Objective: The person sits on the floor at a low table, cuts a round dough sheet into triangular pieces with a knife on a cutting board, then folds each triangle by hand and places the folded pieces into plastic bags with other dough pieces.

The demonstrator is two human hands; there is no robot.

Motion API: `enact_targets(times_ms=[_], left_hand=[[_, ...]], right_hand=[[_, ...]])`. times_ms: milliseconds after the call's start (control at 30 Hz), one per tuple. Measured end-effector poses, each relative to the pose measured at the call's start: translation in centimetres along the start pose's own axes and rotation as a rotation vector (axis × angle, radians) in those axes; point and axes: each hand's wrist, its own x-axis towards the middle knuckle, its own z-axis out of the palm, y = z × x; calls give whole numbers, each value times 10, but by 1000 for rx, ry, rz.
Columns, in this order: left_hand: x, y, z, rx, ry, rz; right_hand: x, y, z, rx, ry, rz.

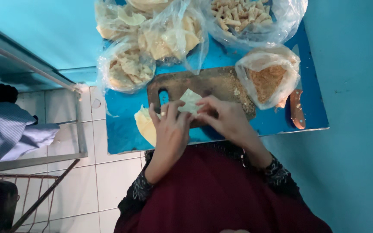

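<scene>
Where the blue table (121, 133) meets blue walls and a white tiled floor (104, 190), a worn wooden cutting board (221, 84) lies. Over it, the left hand (169, 131) and right hand (223, 116) pinch a pale wrapper (189, 100) between nearly closed fingertips. Behind stand clear bags of folded pieces (128, 67), rolls (238, 15) and brown crumbs (267, 80); a knife (297, 110) lies at the right.
</scene>
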Motion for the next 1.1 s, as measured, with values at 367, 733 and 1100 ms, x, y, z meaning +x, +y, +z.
enact_targets(times_ms=[367,733,1100], left_hand=[[-7,6,-3,64,1,8],[-18,-1,12,49,120,-4],[-23,-5,9,19,73,55]], right_hand=[[-2,-11,6,-245,119,-347],[11,5,20,-166,138,-213],[-18,21,7,151,240,92]])
